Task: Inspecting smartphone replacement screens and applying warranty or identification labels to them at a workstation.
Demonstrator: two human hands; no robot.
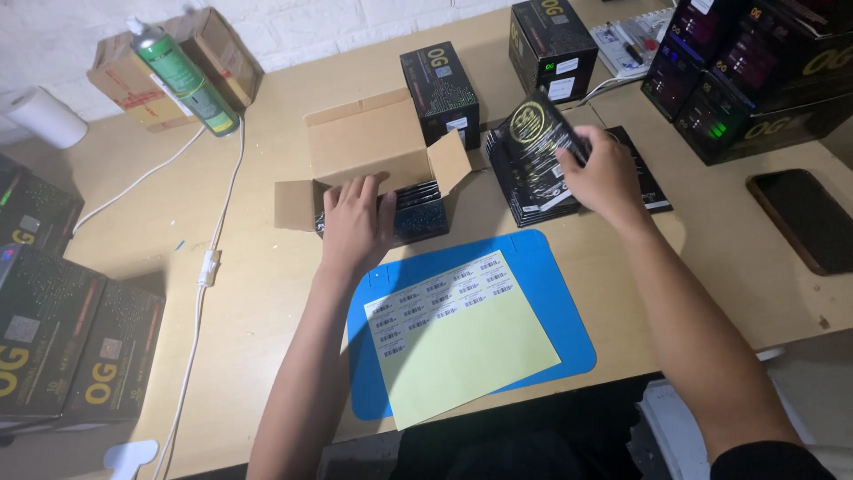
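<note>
The left hand (pixel 357 222) lies flat, fingers spread, on the black packets filling the open brown cardboard box (pixel 369 147), whose flaps stand out to the left, right and back. The right hand (pixel 606 176) has its fingers clamped on one glossy black packet with a gold ring mark (pixel 533 133), raised tilted over the stack of black packets (pixel 533 191) just right of the box. Nearer the person, a blue mat (pixel 555 307) carries a yellow sheet of barcode labels (pixel 458 342) — bare tabletop shows to its left, crossed only by a white cable (pixel 200 302). A dark phone (pixel 804 220) rests near the table's right edge.
</note>
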